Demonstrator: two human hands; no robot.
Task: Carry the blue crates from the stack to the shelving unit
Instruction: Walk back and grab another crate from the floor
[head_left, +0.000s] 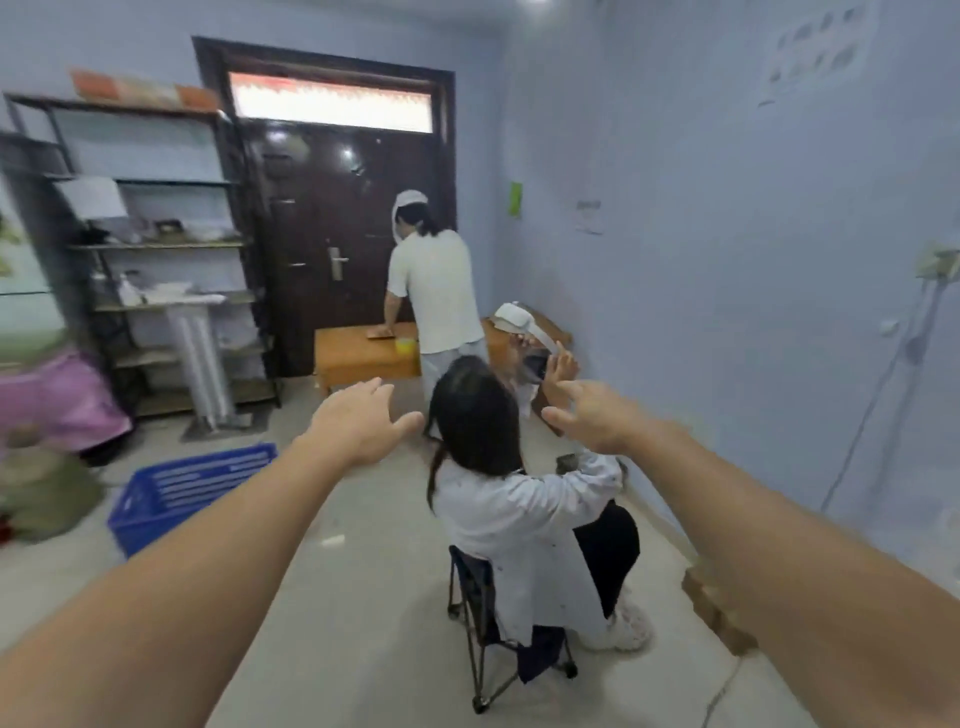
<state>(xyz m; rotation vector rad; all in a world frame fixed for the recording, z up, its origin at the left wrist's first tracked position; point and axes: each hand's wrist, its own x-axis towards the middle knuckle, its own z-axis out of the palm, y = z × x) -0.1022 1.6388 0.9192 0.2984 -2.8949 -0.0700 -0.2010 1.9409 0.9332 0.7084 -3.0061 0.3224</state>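
One blue crate (182, 493) in view, lower left, on the pale floor. Plastic, rectangular, open top facing up, sitting flat. Long side wall facing the camera has rows of horizontal slots; rim slightly thicker than the walls. Near corner partly hidden behind a forearm. Looks empty from this angle, though the inside is only partly visible. Motion blur softens its edges.

Shelving unit (156, 249) stands against the back-left wall, beside a dark door. Dark metal frame, several tiers of thin boards. Middle tiers hold small blurred items, bottles and white containers among them; top tier carries a flat reddish box. Crate sits well apart from the unit, nearer the camera.
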